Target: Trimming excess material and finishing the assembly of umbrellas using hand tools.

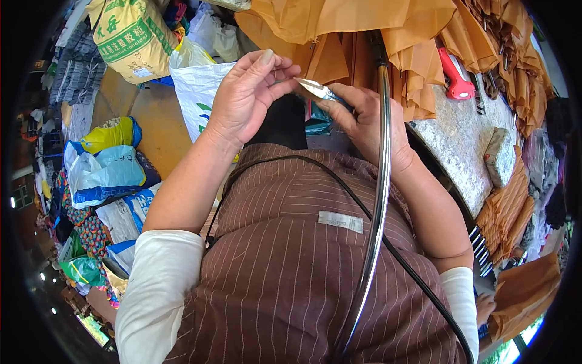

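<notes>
My left hand [245,94] is raised at the upper middle, its thumb and fingers pinched together. Anything thin between those fingertips is too small to make out. Facing it, my right hand [370,115] grips small pliers [316,90], their metal tip pointing at the left fingertips. A shiny metal shaft [383,145] runs down past the right hand and over my lap. At its top end hangs pleated orange-brown fabric [339,18], like an umbrella canopy, just beyond both hands.
At right stands a rough grey slab [451,145] bearing a red-handled tool [456,76] and a stone block [500,156]. More orange-brown fabric [524,297] hangs at far right. Stuffed bags [106,170] and a printed sack [133,39] lie left. A black cord [418,279] crosses my apron.
</notes>
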The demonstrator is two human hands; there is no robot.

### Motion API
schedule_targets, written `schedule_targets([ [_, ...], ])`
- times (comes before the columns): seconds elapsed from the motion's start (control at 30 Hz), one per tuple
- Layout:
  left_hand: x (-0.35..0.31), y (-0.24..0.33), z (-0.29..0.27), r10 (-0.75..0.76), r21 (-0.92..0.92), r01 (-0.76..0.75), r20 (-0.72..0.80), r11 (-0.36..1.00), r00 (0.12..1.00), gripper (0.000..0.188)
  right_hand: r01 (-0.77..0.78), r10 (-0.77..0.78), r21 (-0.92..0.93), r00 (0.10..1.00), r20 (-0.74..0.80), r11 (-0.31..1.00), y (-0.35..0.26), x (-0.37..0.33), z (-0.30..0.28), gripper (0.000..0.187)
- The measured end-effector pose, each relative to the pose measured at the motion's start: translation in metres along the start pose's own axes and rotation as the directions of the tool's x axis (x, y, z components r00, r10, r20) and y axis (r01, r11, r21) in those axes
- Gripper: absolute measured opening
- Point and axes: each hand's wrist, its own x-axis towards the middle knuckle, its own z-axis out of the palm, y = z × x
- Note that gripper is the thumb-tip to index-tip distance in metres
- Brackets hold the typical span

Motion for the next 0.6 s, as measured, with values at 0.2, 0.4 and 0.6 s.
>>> schedule_targets([
  [0.2,-0.007,0.002,-0.001,0.038,0.11,-0.031,-0.06,0.993,0.997,0.016,0.339,-0.341,-0.095,0.94,-0.004,0.936,-0.006,-0.017,-0.01,0.027],
  [0.4,-0.029,0.004,-0.001,0.212,0.924,-0.238,0.179,0.299,0.961,0.013,0.0,0.053,-0.262,0.98,0.194,0.965,-0.004,-0.028,-0.047,0.03],
  [0.6,-0.024,-0.025,0.014,0.288,0.881,-0.468,0.433,0.064,0.854,0.016,-0.033,0.105,-0.328,0.973,0.204,0.944,-0.008,-0.027,-0.051,0.032],
])
